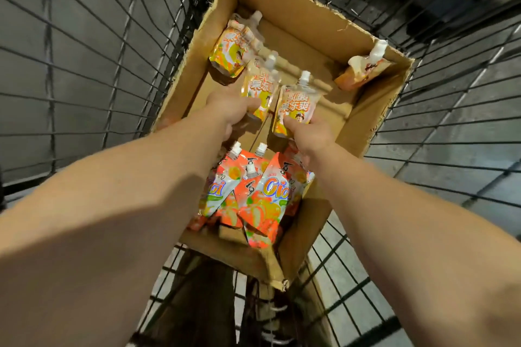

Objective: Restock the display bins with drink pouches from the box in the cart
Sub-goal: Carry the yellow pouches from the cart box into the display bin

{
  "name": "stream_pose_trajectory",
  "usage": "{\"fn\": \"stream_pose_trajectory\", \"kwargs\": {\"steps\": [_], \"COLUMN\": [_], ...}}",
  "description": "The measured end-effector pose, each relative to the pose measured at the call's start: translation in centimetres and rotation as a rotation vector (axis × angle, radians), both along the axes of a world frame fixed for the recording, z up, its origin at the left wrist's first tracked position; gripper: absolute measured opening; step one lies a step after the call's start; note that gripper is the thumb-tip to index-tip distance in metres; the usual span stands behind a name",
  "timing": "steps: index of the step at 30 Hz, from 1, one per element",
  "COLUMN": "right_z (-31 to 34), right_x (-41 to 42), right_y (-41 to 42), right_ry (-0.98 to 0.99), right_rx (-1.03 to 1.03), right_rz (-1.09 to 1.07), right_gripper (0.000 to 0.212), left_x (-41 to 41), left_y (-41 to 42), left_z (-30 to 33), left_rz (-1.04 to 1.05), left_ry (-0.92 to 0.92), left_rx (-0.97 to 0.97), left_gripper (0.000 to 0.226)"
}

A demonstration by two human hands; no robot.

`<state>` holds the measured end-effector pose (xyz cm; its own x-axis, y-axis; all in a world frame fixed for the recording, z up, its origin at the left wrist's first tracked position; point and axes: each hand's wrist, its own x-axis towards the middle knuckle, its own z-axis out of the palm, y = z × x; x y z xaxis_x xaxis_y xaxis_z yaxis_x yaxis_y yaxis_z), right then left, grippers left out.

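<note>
Inside the wire cart, the cardboard box is seen largely emptied. One yellow pouch lies at its far left. A second pouch is gripped by the left hand, a third by the right hand. Orange pouches and one in the far right corner remain; no display bins are shown.

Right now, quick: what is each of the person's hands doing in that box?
Left hand: grips a pale yellow drink pouch by its lower end.
Right hand: grips another pale yellow pouch the same way.
</note>
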<state>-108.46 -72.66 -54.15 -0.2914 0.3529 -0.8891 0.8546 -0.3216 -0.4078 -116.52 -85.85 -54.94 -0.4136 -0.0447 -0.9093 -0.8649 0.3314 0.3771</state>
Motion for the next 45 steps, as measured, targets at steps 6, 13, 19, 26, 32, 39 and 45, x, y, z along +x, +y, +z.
{"fn": "stream_pose_trajectory", "kwargs": {"steps": [6,13,19,26,32,39,45], "right_z": [5.1,13.7,21.9,30.0,34.5,39.3,43.1], "right_x": [1.5,4.7,6.8,10.9,17.1,26.6,43.2], "right_y": [-2.4,-5.2,-6.0,-6.9,-11.7,-27.0,-42.4], "right_ry": [0.026,0.215,0.352,0.635,0.691,0.768,0.769], "right_rx": [-0.125,-0.232,-0.273,-0.297,-0.365,-0.485,-0.706], "right_rz": [0.029,0.028,0.147,0.475,0.819,1.265,1.627], "right_gripper": [0.015,0.026,0.023,0.030,0.056,0.049,0.053], "left_x": [3.5,6.7,10.4,17.8,29.3,45.7,66.5], "left_y": [-4.4,-7.3,-9.3,-10.7,-15.2,-26.9,-36.2], "left_z": [5.9,16.8,23.5,31.4,36.6,41.9,45.7], "left_rz": [0.050,0.028,0.105,0.156,0.327,0.784,1.217], "left_ry": [-0.142,-0.103,0.049,0.390,0.572,0.795,0.980], "left_rx": [0.227,0.386,0.495,0.564,0.501,0.297,0.066], "left_gripper": [0.017,0.004,0.019,0.027,0.033,0.028,0.036]}}
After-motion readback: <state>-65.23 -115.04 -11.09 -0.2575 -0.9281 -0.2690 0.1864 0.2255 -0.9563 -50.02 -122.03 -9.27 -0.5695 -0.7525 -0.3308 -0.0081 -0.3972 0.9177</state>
